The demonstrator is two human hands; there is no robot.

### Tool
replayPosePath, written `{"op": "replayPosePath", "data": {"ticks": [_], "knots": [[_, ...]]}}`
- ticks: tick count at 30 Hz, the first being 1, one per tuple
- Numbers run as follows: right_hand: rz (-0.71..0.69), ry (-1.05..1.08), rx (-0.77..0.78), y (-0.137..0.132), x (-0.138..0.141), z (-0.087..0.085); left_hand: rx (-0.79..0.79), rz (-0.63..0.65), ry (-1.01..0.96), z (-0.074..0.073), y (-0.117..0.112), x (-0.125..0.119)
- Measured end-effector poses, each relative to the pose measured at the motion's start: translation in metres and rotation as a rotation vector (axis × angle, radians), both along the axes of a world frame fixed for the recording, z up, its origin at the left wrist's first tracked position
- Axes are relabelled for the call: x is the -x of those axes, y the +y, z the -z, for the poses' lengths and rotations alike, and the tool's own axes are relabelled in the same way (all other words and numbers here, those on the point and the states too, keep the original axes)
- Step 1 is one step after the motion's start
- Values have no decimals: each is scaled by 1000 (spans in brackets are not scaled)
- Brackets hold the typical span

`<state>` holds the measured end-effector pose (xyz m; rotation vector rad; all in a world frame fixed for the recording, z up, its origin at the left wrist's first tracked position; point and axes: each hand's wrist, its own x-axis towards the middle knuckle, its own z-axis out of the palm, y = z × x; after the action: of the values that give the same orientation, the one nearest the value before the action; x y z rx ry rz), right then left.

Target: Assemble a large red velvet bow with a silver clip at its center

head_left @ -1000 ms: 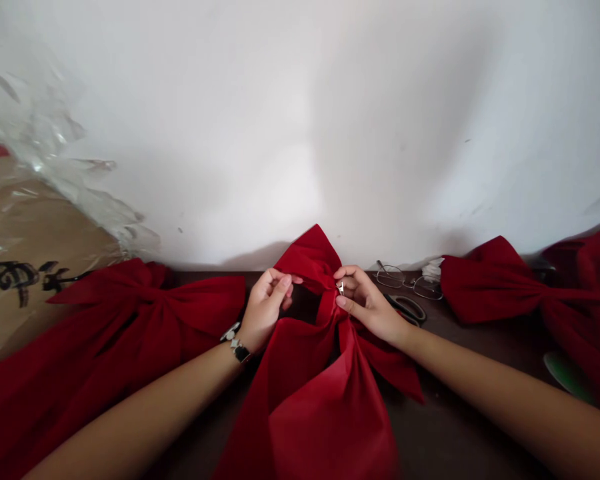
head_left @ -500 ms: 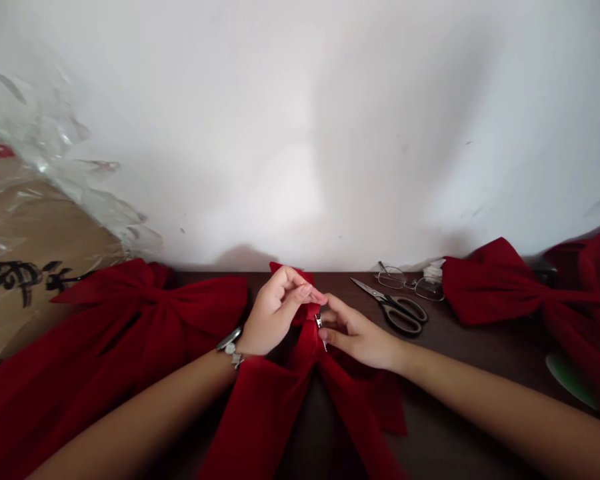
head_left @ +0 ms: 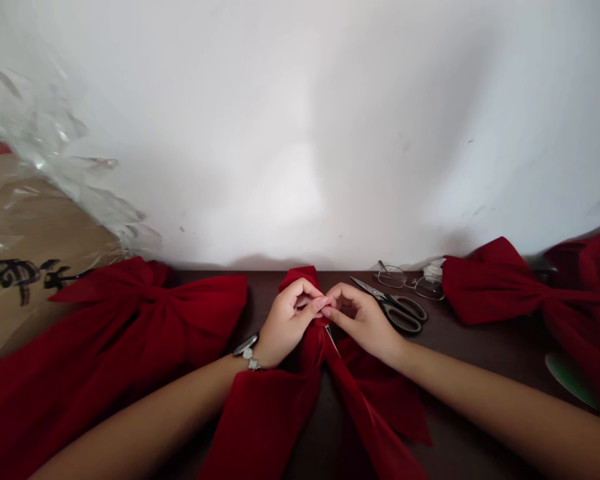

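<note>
A red velvet-like bow with long tails lies on the dark table in front of me. At its centre my left hand and my right hand meet, thumbs and index fingers pinched together. Both hands are closed on the middle of the bow; the exact bit of fabric between the fingertips is hidden. A slim silvery metal clip pokes out just below the right fingers, against the bow's centre. One upper loop of the bow stands up behind the left hand.
Black-handled scissors and eyeglasses lie beyond my right hand, beside a white bundle. Finished-looking red bows flank me at left and right. A cardboard box under clear plastic stands left; a white wall rises behind.
My left fingers have come down and curled to meet the right fingertips. The right hand has shifted slightly up and now covers the clip's upper end. The bow's tails have moved slightly right.
</note>
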<state>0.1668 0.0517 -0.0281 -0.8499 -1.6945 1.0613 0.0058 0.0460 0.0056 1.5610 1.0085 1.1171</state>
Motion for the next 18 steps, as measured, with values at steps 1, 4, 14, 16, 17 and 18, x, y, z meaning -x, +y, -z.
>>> {"op": "replayPosePath", "data": {"ticks": [1,4,14,16,17,18], "knots": [[13,-23,-36,-1,0,-1,-15,-6,18,0,0,0],[46,-98,-129,-3,1,-6,-44,-5,56,1,0,0],[-75,205,98,5,-5,-7,-208,6,223,5,7,12],[-92,269,146,7,-5,-7,-234,21,266,8,9,12],[-97,283,161,7,-5,-7,-229,37,269,10,9,11],[-100,292,170,7,-5,-7,-217,52,263,11,9,11]]}}
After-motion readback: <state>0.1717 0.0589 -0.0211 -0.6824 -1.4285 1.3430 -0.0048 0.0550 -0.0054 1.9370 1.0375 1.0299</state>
